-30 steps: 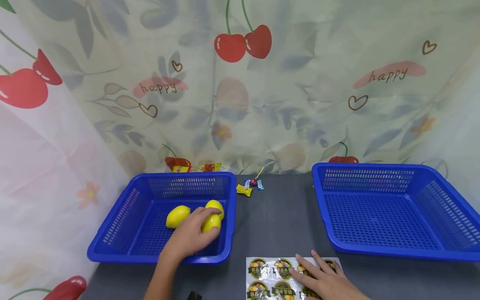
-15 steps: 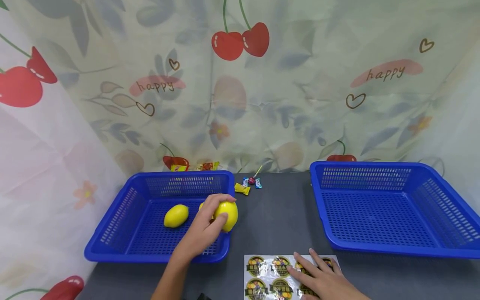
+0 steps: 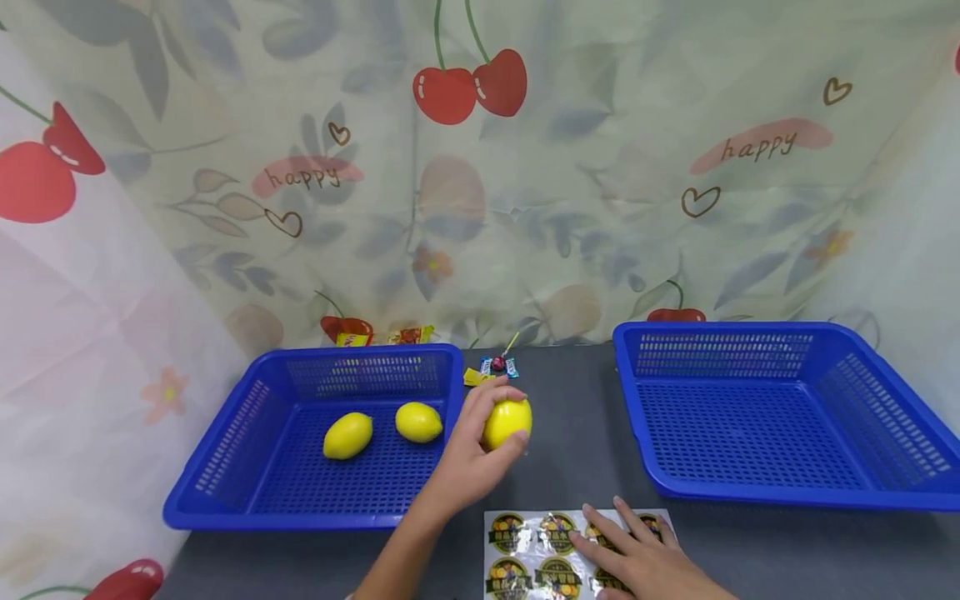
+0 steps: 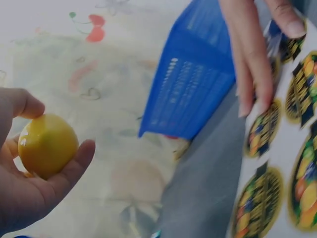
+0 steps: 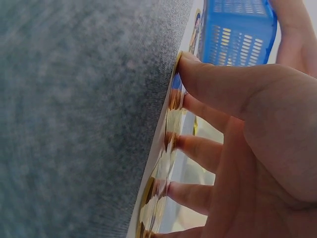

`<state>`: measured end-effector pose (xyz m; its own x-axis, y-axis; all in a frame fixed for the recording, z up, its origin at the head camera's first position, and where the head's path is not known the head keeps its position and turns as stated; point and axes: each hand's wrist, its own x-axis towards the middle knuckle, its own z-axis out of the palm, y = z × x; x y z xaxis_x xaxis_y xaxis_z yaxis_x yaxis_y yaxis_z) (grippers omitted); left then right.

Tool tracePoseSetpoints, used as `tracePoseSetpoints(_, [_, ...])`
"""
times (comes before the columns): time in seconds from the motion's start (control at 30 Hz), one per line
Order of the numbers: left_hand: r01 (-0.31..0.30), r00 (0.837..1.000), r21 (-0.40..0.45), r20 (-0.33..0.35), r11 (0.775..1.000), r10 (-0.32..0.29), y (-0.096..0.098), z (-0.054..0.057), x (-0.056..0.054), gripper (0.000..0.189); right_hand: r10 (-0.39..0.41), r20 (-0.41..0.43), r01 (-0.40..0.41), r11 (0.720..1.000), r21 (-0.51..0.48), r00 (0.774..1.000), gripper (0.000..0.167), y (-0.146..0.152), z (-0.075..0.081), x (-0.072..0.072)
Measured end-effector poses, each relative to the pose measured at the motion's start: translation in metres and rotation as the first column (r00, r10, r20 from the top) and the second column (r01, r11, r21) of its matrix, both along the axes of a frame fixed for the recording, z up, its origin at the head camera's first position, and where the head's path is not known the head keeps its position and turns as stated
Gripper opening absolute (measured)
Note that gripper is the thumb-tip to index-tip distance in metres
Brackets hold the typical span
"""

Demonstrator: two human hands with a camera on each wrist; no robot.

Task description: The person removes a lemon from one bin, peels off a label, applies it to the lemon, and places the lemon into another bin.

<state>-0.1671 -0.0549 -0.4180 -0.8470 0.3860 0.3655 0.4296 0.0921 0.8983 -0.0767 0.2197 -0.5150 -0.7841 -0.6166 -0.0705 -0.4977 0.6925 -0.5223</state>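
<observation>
In the head view, the left hand (image 3: 474,468) is holding a yellow lemon (image 3: 510,423) over the desk (image 3: 577,417), its fingers clamped on the fruit. The lemon is hanging between the left basket (image 3: 300,522) and the right basket (image 3: 787,497), both blue, and staying much nearer the left one. Inside the left basket, a second lemon (image 3: 348,436) and a third lemon (image 3: 418,422) are lying a little apart. The right hand (image 3: 651,560) is resting on a sheet of round labels (image 3: 534,554), its fingers spread apart. A lollipop (image 3: 498,363) is lying near the left basket's far corner (a yellow-wrapped sweet (image 3: 474,377) is sitting just beside it).

In the left wrist view, thumb and fingers are curling round the held lemon, while a patterned cloth (image 4: 119,168) is hanging behind. The right hand's fingertips are touching the labels.

In the right wrist view, the right hand's thumb and parted fingers are pressing along the sheet, and a blue basket is showing beyond (which one, I cannot tell).
</observation>
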Motion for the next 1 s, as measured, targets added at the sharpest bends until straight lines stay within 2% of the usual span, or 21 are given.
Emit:
tracePoseSetpoints(0.07, [0.032, 0.999, 0.017, 0.016, 0.999, -0.032, 0.006, -0.003, 0.001, 0.04, 0.001, -0.011, -0.001, 1.0, -0.004, 1.0, 0.056, -0.001, 0.001, 0.0])
tracePoseSetpoints(0.13, [0.038, 0.999, 0.003, 0.013, 0.999, -0.038, 0.012, -0.007, 0.002, 0.041, 0.001, -0.023, -0.002, 1.0, -0.012, 1.0, 0.055, -0.002, 0.001, 0.001])
tracePoseSetpoints(0.27, [-0.006, 1.0, -0.059, -0.006, 0.998, 0.005, 0.023, -0.017, 0.006, 0.04, 0.0, -0.042, -0.001, 1.0, -0.016, 0.999, 0.054, -0.003, 0.002, 0.002])
tracePoseSetpoints(0.43, [-0.079, 0.997, -0.177, 0.004, 0.981, 0.081, 0.036, -0.041, 0.005, 0.04, -0.007, -0.084, 0.006, 1.0, -0.001, 0.996, 0.053, -0.003, -0.001, 0.002])
tracePoseSetpoints(0.6, [-0.137, 0.99, -0.316, -0.015, 0.939, 0.139, 0.04, -0.062, 0.0, 0.042, 0.001, -0.104, -0.001, 1.0, -0.004, 0.995, 0.052, -0.002, -0.005, 0.001])
tracePoseSetpoints(0.7, [-0.145, 0.989, -0.39, -0.047, 0.909, 0.137, 0.038, -0.069, -0.002, 0.041, 0.004, -0.112, -0.005, 1.0, -0.011, 0.994, 0.052, -0.002, -0.007, 0.001])
tracePoseSetpoints(0.8, [-0.138, 0.99, -0.472, -0.08, 0.87, 0.114, 0.036, -0.072, -0.004, 0.041, 0.004, -0.122, -0.004, 1.0, -0.002, 0.992, 0.053, -0.001, -0.009, 0.002])
tracePoseSetpoints(0.9, [-0.143, 0.99, -0.539, -0.097, 0.83, 0.107, 0.032, -0.07, -0.005, 0.045, -0.002, -0.095, 0.003, 1.0, 0.012, 0.996, 0.054, -0.001, -0.008, 0.002])
tracePoseSetpoints(1.0, [-0.133, 0.991, -0.573, -0.075, 0.808, 0.11, 0.027, -0.066, -0.005, 0.052, -0.012, -0.054, 0.013, 1.0, 0.011, 0.998, 0.054, -0.002, -0.006, 0.001])
